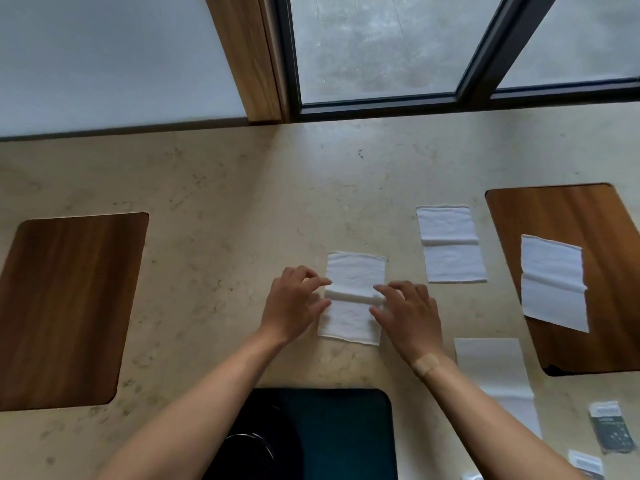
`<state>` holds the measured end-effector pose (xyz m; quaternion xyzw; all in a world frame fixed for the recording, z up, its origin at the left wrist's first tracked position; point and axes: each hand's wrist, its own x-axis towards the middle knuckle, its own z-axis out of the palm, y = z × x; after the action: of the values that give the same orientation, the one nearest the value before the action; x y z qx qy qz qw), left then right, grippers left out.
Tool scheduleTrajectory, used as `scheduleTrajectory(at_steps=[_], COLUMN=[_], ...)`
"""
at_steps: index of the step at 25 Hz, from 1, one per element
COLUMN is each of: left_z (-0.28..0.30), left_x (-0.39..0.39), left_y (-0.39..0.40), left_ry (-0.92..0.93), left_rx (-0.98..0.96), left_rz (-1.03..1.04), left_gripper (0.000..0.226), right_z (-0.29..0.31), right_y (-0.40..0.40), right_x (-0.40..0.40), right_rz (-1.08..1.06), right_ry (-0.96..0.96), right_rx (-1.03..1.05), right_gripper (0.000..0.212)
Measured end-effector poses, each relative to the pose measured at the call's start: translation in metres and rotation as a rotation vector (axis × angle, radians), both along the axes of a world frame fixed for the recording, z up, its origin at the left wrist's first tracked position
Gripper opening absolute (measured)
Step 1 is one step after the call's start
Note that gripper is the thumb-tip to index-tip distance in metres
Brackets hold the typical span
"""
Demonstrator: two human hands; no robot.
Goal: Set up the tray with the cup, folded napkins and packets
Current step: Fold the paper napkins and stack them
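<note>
A white napkin (pixel 355 271) lies on the beige counter in front of me, with a raised fold across its middle. My left hand (pixel 294 303) pinches the fold at its left edge and my right hand (pixel 405 313) pinches it at the right edge. A second folded napkin (pixel 450 244) lies to the right. A third napkin (pixel 552 282) rests on the right wooden board (pixel 554 209). A dark tray (pixel 346 427) sits near me, with a dark cup (pixel 256 452) on its left part. Packets (pixel 611 427) lie at the lower right.
A flat white sheet (pixel 491 368) lies under my right forearm. A wooden board (pixel 65 306) is set into the counter at the left. A wall and a window frame (pixel 381 105) close the counter's far edge.
</note>
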<state>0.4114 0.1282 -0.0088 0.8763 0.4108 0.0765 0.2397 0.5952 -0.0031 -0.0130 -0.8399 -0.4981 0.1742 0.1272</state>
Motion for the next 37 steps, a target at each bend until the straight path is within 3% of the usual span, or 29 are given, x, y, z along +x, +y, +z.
scheduleTrajectory(at_steps=[8, 13, 21, 29, 37], left_z=[-0.014, -0.014, 0.008, 0.021, 0.001], left_x=[0.009, 0.012, 0.002, -0.008, -0.005], left_y=[0.002, 0.0, -0.007, -0.015, -0.013], left_ry=[0.05, 0.005, -0.219, -0.18, -0.016], left_rx=[0.065, 0.027, -0.299, -0.449, -0.315], left_rz=[-0.053, 0.001, 0.094, 0.202, 0.248], left_gripper=[0.017, 0.006, 0.006, 0.005, 0.006], right_z=[-0.012, -0.012, 0.017, 0.026, 0.004], right_y=[0.002, 0.005, 0.002, -0.001, 0.012], right_x=[0.003, 0.004, 0.006, -0.005, -0.011], right_rz=[0.026, -0.024, -0.113, -0.209, -0.124], right_ry=[-0.074, -0.02, 0.488, 0.738, 0.378], right_rx=[0.077, 0.069, 0.141, 0.036, -0.05], right_gripper=[0.023, 0.008, 0.004, 0.022, 0.025])
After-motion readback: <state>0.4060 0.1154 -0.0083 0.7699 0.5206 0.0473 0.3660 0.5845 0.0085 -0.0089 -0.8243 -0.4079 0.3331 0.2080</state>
